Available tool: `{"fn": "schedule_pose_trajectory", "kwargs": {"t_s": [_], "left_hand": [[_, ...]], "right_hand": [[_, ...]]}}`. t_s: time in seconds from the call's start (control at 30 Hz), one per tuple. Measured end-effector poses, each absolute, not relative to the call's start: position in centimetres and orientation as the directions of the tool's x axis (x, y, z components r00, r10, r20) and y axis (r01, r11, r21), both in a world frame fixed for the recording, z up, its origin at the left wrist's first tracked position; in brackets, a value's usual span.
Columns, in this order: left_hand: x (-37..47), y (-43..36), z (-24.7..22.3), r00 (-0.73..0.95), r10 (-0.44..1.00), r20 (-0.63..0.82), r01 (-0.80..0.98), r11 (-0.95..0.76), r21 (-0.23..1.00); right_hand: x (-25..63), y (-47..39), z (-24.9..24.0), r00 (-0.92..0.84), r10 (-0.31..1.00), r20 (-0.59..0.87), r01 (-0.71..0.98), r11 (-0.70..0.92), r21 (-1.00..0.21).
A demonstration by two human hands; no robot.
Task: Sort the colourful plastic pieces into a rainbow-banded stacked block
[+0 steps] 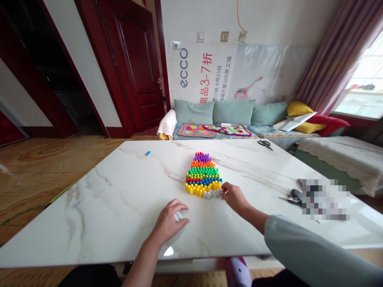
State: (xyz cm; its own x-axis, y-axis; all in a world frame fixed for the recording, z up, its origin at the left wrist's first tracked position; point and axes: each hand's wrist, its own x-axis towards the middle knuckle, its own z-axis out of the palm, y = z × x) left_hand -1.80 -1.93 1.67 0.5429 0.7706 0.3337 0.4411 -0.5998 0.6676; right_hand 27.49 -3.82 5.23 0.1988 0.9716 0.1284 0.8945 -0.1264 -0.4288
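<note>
Adding grey pegs (pixel 208 195) to the near edge of the peg block (pixel 204 171) mid-table (pixel 119 191), apparently: right hand (pixel 236 197) nearly closed there, grip unclear; left hand (pixel 168 221) half-open around pale pieces (pixel 178 216); next placement likely needs a light touch.

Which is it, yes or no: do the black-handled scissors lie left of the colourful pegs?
No, the black-handled metal scissors lie on the white marbled table right of the colourful plastic pegs.
</note>
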Motion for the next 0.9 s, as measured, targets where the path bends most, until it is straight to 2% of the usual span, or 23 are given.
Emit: {"fn": "schedule_pose_trajectory", "kwargs": {"t_s": [0.13, 0.23, 0.3, 0.37, 0.43, 0.47, 0.5, 0.57, 0.7, 0.8, 0.9], "left_hand": [[-2.1, -1.9, 1.1, 0.469, 0.818, 0.333, 0.449, -0.546, 0.708], [-0.9, -1.9, 1.5, 0.273, 0.912, 0.308, 0.445, -0.403, 0.800], [0.4, -2.1, 2.0, 0.121, 0.977, 0.175, 0.280, -0.202, 0.938], [1.9, -2.4, 2.7, 0.094, 0.992, -0.086, -0.059, 0.092, 0.994], [3.1, -2.8, 3.4, 0.239, 0.924, -0.297, -0.384, 0.371, 0.845], [3.5, -3.0, 3.7, 0.331, 0.882, -0.336, -0.486, 0.465, 0.740], [3.8, -3.3, 4.0, 0.408, 0.848, -0.337, -0.550, 0.524, 0.650], [4.0, -3.7, 4.5, 0.495, 0.817, -0.294, -0.614, 0.569, 0.547], [3.5, -4.3, 5.2, 0.527, 0.803, -0.279, -0.638, 0.591, 0.494], [3.1, -4.5, 5.2, 0.515, 0.803, -0.299, -0.619, 0.590, 0.519], [2.8, -4.7, 5.0, 0.530, 0.797, -0.290, -0.590, 0.592, 0.548]], "right_hand": [[27.7, -4.3, 6.8, 0.237, 0.959, 0.154, 0.908, -0.162, -0.385], [26.2, -4.7, 8.1, 0.137, 0.972, 0.192, 0.876, -0.028, -0.482], [24.3, -5.1, 8.7, -0.009, 0.977, 0.212, 0.819, 0.129, -0.560], [22.0, -5.7, 9.1, -0.178, 0.958, 0.223, 0.760, 0.278, -0.588], [20.1, -6.1, 9.5, -0.341, 0.915, 0.214, 0.730, 0.401, -0.553], [19.3, -6.3, 9.6, -0.404, 0.891, 0.205, 0.727, 0.449, -0.520], [18.7, -6.4, 9.7, -0.453, 0.870, 0.194, 0.729, 0.487, -0.481], [18.1, -6.3, 9.8, -0.512, 0.842, 0.169, 0.741, 0.532, -0.410], [18.4, -5.6, 9.0, -0.521, 0.844, 0.127, 0.768, 0.528, -0.362], [18.7, -5.4, 8.5, -0.498, 0.858, 0.124, 0.780, 0.505, -0.369], [18.7, -5.5, 8.5, -0.532, 0.834, 0.147, 0.764, 0.548, -0.342]]}}
